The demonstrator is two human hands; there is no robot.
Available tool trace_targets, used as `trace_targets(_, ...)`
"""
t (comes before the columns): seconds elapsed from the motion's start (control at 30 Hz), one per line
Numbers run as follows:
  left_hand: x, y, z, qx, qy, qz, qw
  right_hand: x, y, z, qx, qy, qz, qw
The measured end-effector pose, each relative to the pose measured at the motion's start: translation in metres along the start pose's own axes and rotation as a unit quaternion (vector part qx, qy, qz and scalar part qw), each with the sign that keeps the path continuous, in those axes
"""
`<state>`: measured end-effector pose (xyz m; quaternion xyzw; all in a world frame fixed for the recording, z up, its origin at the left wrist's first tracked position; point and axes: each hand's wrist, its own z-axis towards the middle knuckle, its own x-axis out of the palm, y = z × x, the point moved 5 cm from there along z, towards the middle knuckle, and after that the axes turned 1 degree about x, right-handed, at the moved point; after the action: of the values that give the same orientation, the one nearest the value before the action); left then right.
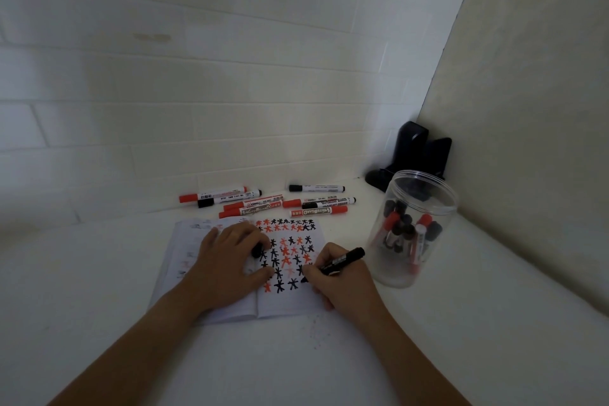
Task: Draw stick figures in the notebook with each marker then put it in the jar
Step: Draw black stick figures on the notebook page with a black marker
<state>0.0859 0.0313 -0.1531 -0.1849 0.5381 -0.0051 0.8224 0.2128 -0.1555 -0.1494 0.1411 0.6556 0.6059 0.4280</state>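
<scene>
Near centre of the white table point(99, 273) lies the open notebook point(283, 301), its right page filled w/ rows of red & black stick figures point(290, 254). Right hand point(342, 280) pinches a black marker point(339, 262) betw. thumb & curled fingers, tip down on the page at the right end of the lowest row, barrel slanting up & right toward the jar. Left hand point(230, 260) rests on the left page & the fold, fingers curled round a small black cap point(257, 250); thumb stretched right along the paper.

Far of the notebook, approx. nine loose markers point(263, 204) lie on the table near the wall, red-capped & black-capped mixed, most roughly parallel to the wall, some touching each other. The nearest ones sit just beside the notebook's far edge.

Right of the notebook stands the clear jar point(395, 277), upright, no lid on, w/ several red & black markers standing in it, caps up. Jar is near the right hand, not touching it.

Far right corner, behind the jar: a black object point(412, 145) against the wall; can't tell what it is.
</scene>
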Motion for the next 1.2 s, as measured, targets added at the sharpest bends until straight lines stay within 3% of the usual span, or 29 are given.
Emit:
trace_targets(0.17,0.001,0.001,0.0,0.002,0.002,-0.003,1.0,-0.007,-0.005,0.001,0.007,-0.042,0.009,0.999)
trace_targets(0.57,0.005,0.005,0.001,0.001,0.004,0.004,1.0,-0.003,-0.001,-0.002,0.012,0.003,0.017,1.0)
trace_targets(1.2,0.004,0.004,0.001,0.002,0.011,0.006,1.0,-0.005,-0.001,0.0,0.004,-0.036,0.009,0.999)
